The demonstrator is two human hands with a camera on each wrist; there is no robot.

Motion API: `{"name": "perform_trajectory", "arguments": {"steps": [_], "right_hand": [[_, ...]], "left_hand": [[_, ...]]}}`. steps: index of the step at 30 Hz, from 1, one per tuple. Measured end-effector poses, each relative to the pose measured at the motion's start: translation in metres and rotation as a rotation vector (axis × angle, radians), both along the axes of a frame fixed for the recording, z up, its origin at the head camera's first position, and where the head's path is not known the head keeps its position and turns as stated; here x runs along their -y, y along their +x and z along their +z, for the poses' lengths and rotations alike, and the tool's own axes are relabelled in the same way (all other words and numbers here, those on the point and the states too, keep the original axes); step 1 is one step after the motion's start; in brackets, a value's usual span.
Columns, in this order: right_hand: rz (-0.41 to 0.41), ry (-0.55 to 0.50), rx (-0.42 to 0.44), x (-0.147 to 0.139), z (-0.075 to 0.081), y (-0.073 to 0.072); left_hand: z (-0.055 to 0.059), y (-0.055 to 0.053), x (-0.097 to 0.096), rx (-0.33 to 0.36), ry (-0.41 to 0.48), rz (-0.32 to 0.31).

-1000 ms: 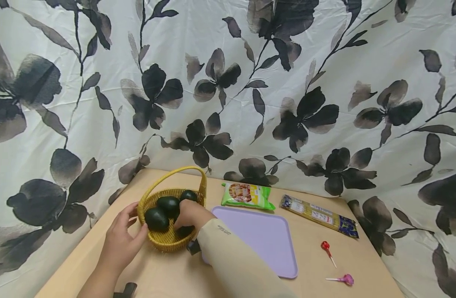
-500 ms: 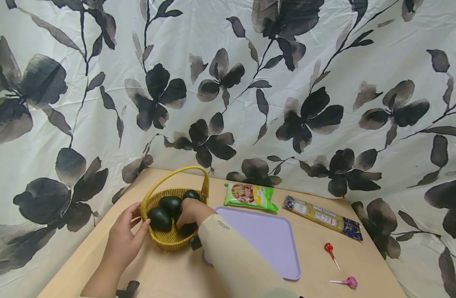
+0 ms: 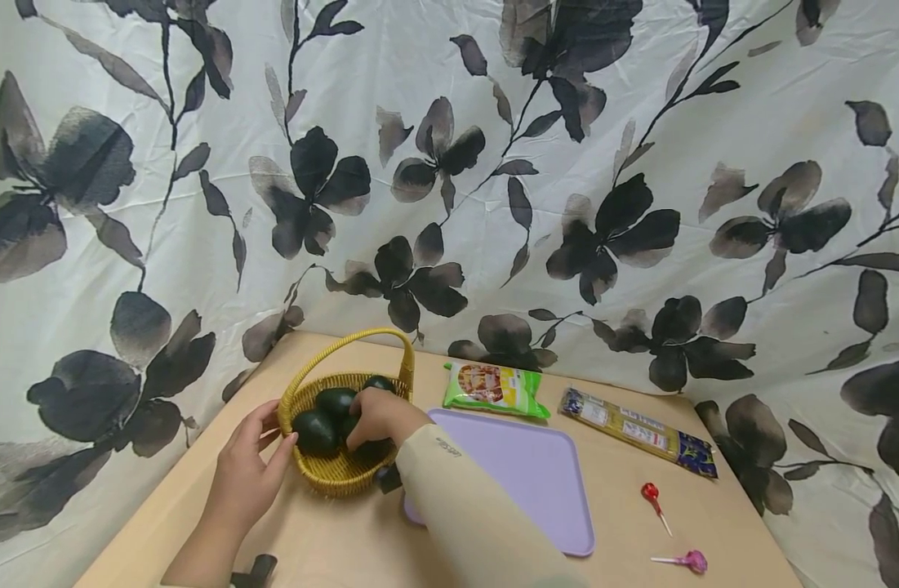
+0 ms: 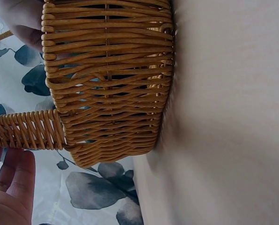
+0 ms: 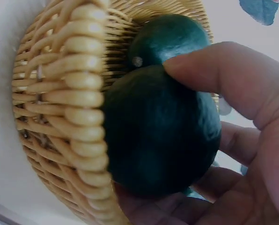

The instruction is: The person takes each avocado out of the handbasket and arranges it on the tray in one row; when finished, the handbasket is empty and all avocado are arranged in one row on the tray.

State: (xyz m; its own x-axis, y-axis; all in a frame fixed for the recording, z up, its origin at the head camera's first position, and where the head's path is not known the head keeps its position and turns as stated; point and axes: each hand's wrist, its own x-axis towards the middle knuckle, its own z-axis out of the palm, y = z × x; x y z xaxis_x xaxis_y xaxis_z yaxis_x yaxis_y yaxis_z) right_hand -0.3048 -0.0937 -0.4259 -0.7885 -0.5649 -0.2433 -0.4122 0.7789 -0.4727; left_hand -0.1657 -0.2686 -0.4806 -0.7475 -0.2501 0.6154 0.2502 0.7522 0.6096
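A yellow wicker basket (image 3: pixel 339 485) with a tall arched handle holds several dark green avocados (image 3: pixel 315 433). My left hand (image 3: pixel 245 469) grips its left side, fingers around the foot of the handle (image 4: pixel 27 130) and thumb at the rim. Inside, my right hand (image 3: pixel 384 416) holds an avocado (image 5: pixel 160 136) at the basket's right side, thumb on top and fingers curled underneath. Behind it in the right wrist view lies another avocado (image 5: pixel 170 40). My right hand hides part of the basket's contents in the head view.
Right of the basket lies a lilac tray (image 3: pixel 518 457), partly under my right sleeve (image 3: pixel 478 506). Behind it is a green snack packet (image 3: pixel 496 389). Further right are a long pasta packet (image 3: pixel 640 430), a red lollipop (image 3: pixel 651 492) and a pink lollipop (image 3: pixel 693 561). Floral cloth hangs behind.
The head view has shifted slightly, so everything sits a little further right. Both hands keep nearly the same places at the basket, my right hand staying on the avocado.
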Motion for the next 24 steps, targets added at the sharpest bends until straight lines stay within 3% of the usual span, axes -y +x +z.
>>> {"name": "perform_trajectory", "arguments": {"steps": [12, 17, 24], "right_hand": [[0.035, -0.161, 0.009, -0.011, 0.008, -0.005], [0.002, -0.288, 0.073, -0.021, 0.013, -0.006], [-0.027, -0.367, 0.048, -0.035, 0.018, -0.010]], "left_hand": [[0.000, -0.002, -0.002, -0.007, 0.002, 0.001], [0.000, -0.002, -0.001, 0.000, -0.001, 0.001], [0.002, -0.003, -0.002, 0.014, 0.002, 0.011]]}}
